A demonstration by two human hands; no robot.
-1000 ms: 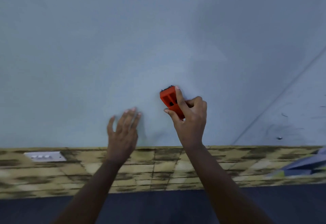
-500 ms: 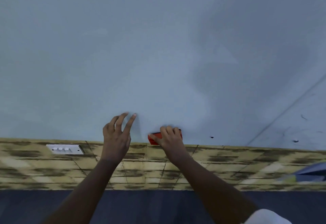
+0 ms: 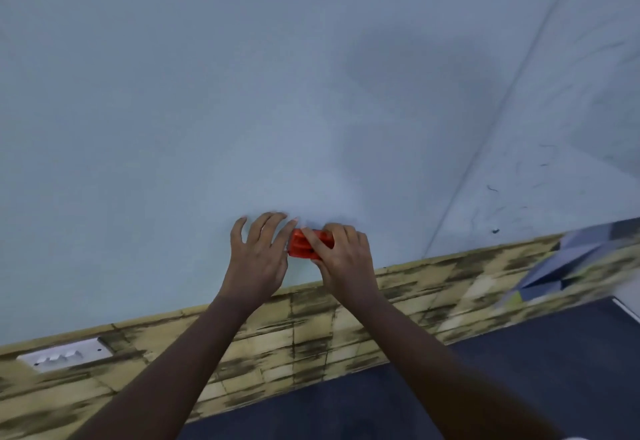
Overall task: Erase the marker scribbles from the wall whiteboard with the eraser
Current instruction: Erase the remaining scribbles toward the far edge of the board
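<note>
Fingers of the right hand [image 3: 341,256] curl over the back of the red eraser [image 3: 304,244] and hold it flat against the whiteboard [image 3: 173,128], just above the board's lower edge. Grip is narrow and closed around the eraser body; only the eraser's left end shows, the rest being covered by the hand. The felt face is hidden, so contact with the surface is judged, not seen.

The left hand [image 3: 258,259] lies just beside the eraser on its left. Its fingers are straight and spread, with the tips resting on the board; it holds nothing. Whether its index finger touches the eraser cannot be told.

Task progress: the large board area around and above both hands shows no marker strokes, only a soft shadow. That section is judged to be clean. Beyond the thin diagonal seam [image 3: 485,134] toward the right edge, a few faint dark marks [image 3: 493,209] remain on the adjoining panel, well apart from the eraser. These appear to be what is left, although blur makes it uncertain whether they are ink or blemishes.

Below the board runs a yellow, mottled wall panel [image 3: 311,328] carrying a white switch plate [image 3: 65,356] near the left edge. A dark surface [image 3: 519,370] lies beneath it.
</note>
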